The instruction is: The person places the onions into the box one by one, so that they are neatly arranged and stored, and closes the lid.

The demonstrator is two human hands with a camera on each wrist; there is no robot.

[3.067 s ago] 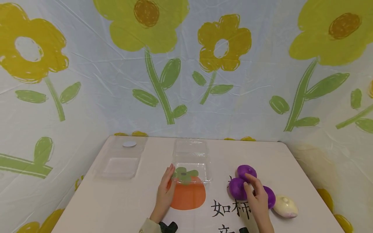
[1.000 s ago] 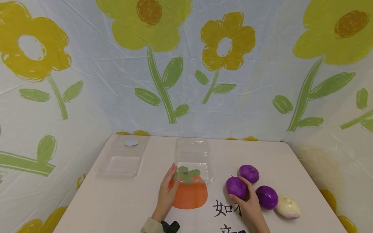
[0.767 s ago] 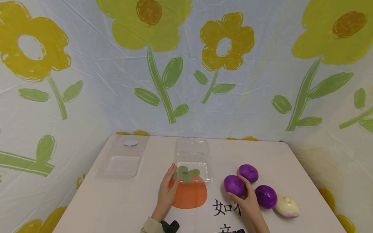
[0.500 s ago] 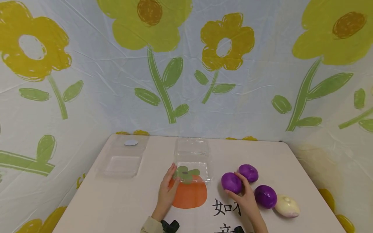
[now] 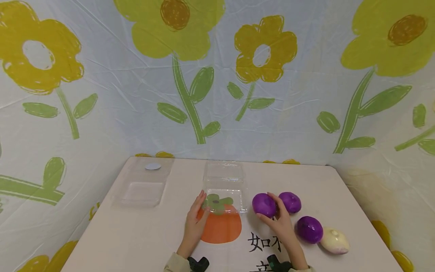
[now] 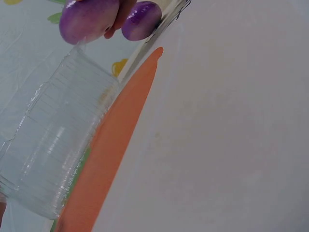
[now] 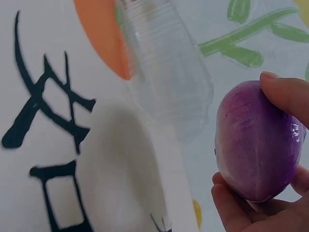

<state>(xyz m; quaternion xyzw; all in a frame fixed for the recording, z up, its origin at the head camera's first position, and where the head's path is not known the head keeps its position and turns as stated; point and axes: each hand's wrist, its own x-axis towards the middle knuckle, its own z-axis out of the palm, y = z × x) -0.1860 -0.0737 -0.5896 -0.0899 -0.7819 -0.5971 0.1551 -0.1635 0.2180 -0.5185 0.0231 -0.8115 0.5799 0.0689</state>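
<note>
My right hand (image 5: 281, 223) grips a glossy purple onion (image 5: 264, 205) between thumb and fingers. In the right wrist view the onion (image 7: 258, 140) is raised above the table, its skin faintly lined. To its left lies a clear plastic clamshell box (image 5: 242, 200) with its lid folded back. My left hand (image 5: 196, 223) rests at the box's left side, fingers extended along the rim. From the left wrist, the same box (image 6: 53, 140) shows with the held onion (image 6: 89, 21) beyond its far corner.
Two more purple onions (image 5: 290, 202) and a pale onion-like bulb (image 5: 335, 240) lie on the right. Another open clear box (image 5: 141, 194) stands at the back left. The tablecloth (image 5: 136, 238) bears a printed orange persimmon and black characters; flowered cloth (image 5: 217, 94) hangs around the table.
The right hand has taken hold of the left-most purple onion and carried it up and left, away from the others toward the box. The left hand has stayed at the box.
</note>
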